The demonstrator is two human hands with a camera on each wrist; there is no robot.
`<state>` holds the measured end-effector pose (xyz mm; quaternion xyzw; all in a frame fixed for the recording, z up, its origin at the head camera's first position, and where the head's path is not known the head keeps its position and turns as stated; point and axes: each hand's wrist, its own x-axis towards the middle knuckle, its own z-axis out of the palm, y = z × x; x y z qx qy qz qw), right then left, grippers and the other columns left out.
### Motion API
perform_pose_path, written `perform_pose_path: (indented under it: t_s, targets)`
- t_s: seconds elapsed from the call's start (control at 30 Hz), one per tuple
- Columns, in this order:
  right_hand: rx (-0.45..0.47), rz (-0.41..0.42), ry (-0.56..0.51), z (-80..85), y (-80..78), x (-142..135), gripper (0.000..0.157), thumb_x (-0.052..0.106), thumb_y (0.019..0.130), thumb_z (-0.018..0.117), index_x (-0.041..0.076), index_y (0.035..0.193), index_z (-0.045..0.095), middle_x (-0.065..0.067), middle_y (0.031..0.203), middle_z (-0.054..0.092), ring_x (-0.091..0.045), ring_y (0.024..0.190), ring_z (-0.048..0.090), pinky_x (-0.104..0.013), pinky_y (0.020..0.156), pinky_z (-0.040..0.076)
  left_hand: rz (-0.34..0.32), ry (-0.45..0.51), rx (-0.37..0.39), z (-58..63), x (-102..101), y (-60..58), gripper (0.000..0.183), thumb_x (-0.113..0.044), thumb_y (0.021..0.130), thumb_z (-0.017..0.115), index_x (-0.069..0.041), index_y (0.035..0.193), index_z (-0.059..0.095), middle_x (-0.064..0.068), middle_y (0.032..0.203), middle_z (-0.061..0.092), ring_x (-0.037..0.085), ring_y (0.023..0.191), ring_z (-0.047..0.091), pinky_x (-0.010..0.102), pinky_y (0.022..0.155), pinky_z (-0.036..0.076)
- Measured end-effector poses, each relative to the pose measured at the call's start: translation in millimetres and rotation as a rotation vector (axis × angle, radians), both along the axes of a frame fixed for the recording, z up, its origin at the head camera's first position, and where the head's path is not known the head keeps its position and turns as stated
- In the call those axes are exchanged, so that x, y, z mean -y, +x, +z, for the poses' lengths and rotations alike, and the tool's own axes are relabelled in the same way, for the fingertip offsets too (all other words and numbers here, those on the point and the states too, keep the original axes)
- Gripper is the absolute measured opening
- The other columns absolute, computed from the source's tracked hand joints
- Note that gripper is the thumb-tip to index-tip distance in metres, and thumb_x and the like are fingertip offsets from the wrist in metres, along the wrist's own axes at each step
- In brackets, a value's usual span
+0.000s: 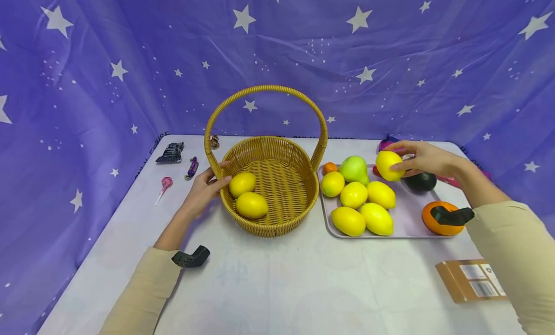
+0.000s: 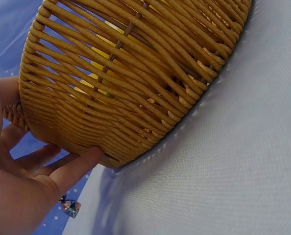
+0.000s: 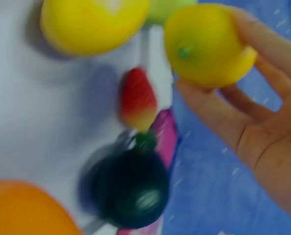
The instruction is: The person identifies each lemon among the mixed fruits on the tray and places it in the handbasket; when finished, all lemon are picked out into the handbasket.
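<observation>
Lemon [image 1: 389, 165] sits lifted above the far right corner of the grey tray [image 1: 407, 219], pinched between the thumb and curled fingers of the right hand [image 1: 422, 159]; the right wrist view shows the fingers wrapped around its far side. Nearest the person, a brown cardboard box [image 1: 471, 279] lies on the white table [image 1: 277, 287] at the right. Beyond it the tray holds an orange [image 1: 440, 219] at its near right, four more yellow lemons [image 1: 363, 207] in a cluster, a dark avocado [image 1: 419, 181], a green pear [image 1: 354, 168], a small strawberry [image 3: 137, 100] and a small orange fruit [image 1: 330, 167] at the back. Left of the tray stands the wicker basket [image 1: 277, 219] with two lemons [image 1: 247, 195] inside, against its left wall. The left hand [image 1: 205, 188] rests on the basket's outer left wall, fingers fairly straight and pressed to the weave. Farther left lie a pink lollipop [image 1: 164, 185] and wrapped sweets [image 1: 191, 167], with the starry blue cloth [image 1: 277, 60] behind.
</observation>
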<state>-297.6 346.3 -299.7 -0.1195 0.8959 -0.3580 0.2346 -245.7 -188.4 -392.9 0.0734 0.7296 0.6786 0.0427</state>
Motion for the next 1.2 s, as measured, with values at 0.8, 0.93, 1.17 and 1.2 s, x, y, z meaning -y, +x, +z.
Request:
perform_pose_path:
  t_s: [0.8, 0.93, 1.17, 1.2]
  targets:
    - [0.063, 0.584, -0.268, 17.3, 28.8, 189.9, 0.058, 0.016, 0.09, 0.071, 0.007, 0.141, 0.045, -0.006, 0.142, 0.045, -0.025, 0.125, 0.047, -0.042, 0.105, 0.04, 0.001, 0.011, 0.009, -0.5, 0.1, -0.8, 0.054, -0.011, 0.099, 0.053, 0.001, 0.148, 0.034, 0.023, 0.146, 0.036, 0.037, 0.124, 0.047, 0.027, 0.08, 0.055]
    - [0.069, 0.621, -0.239, 3.0, 29.1, 217.5, 0.057, 0.019, 0.089, 0.072, 0.009, 0.139, 0.047, -0.004, 0.141, 0.047, -0.022, 0.126, 0.046, -0.037, 0.105, 0.04, 0.005, 0.007, 0.005, -1.2, 0.4, -0.9, 0.054, -0.011, 0.099, 0.053, 0.001, 0.147, 0.034, 0.023, 0.146, 0.036, 0.038, 0.124, 0.047, 0.027, 0.079, 0.056]
    - [0.056, 0.592, -0.162, -23.8, 36.0, 251.5, 0.058, 0.023, 0.086, 0.076, 0.012, 0.137, 0.051, -0.003, 0.134, 0.051, -0.022, 0.12, 0.048, -0.036, 0.101, 0.044, 0.003, 0.014, 0.006, -0.4, -0.2, -0.8, 0.053, -0.011, 0.099, 0.054, 0.001, 0.147, 0.034, 0.023, 0.147, 0.035, 0.038, 0.123, 0.047, 0.027, 0.079, 0.056]
    - [0.056, 0.578, -0.156, -26.8, 37.5, 255.1, 0.057, 0.023, 0.086, 0.076, 0.013, 0.136, 0.052, -0.003, 0.134, 0.051, -0.022, 0.12, 0.048, -0.036, 0.101, 0.043, 0.003, 0.013, 0.007, -0.1, -0.2, -0.8, 0.053, -0.011, 0.099, 0.054, 0.001, 0.147, 0.034, 0.023, 0.147, 0.035, 0.038, 0.124, 0.047, 0.027, 0.079, 0.056]
